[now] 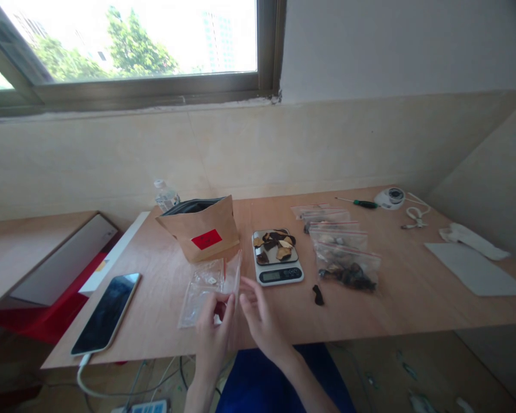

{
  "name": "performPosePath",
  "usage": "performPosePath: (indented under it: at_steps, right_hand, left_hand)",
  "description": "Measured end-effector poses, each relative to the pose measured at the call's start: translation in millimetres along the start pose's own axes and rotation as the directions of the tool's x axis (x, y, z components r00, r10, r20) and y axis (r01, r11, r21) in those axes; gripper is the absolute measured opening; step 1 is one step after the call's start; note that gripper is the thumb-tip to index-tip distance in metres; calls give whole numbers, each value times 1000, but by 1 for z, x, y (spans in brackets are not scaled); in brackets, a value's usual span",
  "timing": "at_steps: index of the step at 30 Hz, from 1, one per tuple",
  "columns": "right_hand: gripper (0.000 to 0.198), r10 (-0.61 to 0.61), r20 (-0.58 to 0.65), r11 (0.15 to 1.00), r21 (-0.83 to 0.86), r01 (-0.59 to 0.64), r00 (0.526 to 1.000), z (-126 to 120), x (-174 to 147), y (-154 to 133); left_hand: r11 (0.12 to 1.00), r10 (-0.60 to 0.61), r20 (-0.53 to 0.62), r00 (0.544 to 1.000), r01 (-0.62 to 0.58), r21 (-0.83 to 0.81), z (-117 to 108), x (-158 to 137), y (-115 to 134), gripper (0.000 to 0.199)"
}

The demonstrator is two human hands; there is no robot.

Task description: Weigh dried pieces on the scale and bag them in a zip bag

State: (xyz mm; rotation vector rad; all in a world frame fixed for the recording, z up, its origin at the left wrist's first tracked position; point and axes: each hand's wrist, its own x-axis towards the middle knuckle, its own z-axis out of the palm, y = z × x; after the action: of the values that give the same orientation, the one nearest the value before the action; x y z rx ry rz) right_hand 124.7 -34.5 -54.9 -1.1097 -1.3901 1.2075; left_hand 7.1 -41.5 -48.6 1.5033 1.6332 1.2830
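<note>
My left hand [215,324] pinches a clear plastic zip bag [234,274] near the table's front edge, holding it roughly upright. Just to its right is my right hand [264,330], fingers apart and close to the bag; whether they touch it I cannot make out. More clear zip bags [193,304] lie flat under and left of my left hand. Beyond my hands, a kitchen scale [279,276] carries dried dark and tan pieces [284,246]. A brown paper pouch [206,229] with a red label stands with its top open behind the flat bags.
Filled zip bags [348,272] lie right of the scale, with one dark dried piece [318,295] near them. A phone [107,312] on a cable lies left. Behind are a bottle [167,196], a screwdriver [364,204] and a white camera [390,198]; white paper [473,269] lies right.
</note>
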Motion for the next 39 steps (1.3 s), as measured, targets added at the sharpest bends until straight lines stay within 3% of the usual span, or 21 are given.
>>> performPosePath:
  at_steps: [5,14,17,20,22,24,26,28,30,32,35,37,39]
  right_hand:
    - [25,38,-96,981,192,-19,995,16,14,0]
    - [21,16,-96,994,109,-5,995,-9,12,-7]
    - [19,-11,-178,999,35,18,984,-21,16,-1]
    - [19,-25,-289,1000,-24,19,957,-39,20,6]
    - [20,-29,-278,999,-50,15,960,-48,21,3]
    - [22,-24,-209,999,-53,14,978,-50,20,-7]
    - [22,-29,-131,999,-36,25,991,-46,19,-20]
    - [20,-52,-86,999,-21,50,995,-38,20,-28]
    - [17,-70,-90,997,-37,67,993,-34,22,-27]
    - [16,-70,-147,995,-86,58,987,-37,25,-19]
    - [21,-35,-157,986,-164,9,987,-55,28,-10]
    - [23,-74,-47,972,-228,62,996,-72,33,-12]
    - [22,-205,38,921,-331,206,978,-90,43,-16]
  left_hand:
    - [985,-22,94,995,38,-169,-2,-3,4,16]
    - [980,12,115,993,11,-199,15,-5,12,16]
    - [983,-26,-95,995,9,-182,17,-3,16,18]
    - [989,-83,-380,921,28,-147,15,5,20,20]
    - [993,-68,-420,905,22,-112,14,12,22,20]
    - [997,-3,-347,938,-22,-69,16,18,23,20]
    - [995,86,-197,977,-92,-25,21,19,24,19]
    - [988,151,-58,987,-151,-2,28,16,23,16]
    - [985,171,-35,985,-171,3,32,12,21,15]
    - [989,148,-176,973,-151,-3,33,9,20,14]
    - [994,68,-412,909,-95,-46,28,12,20,15]
    - [994,32,-457,889,-76,-79,26,18,24,16]
    - [993,33,-434,900,-80,-91,25,27,30,15]
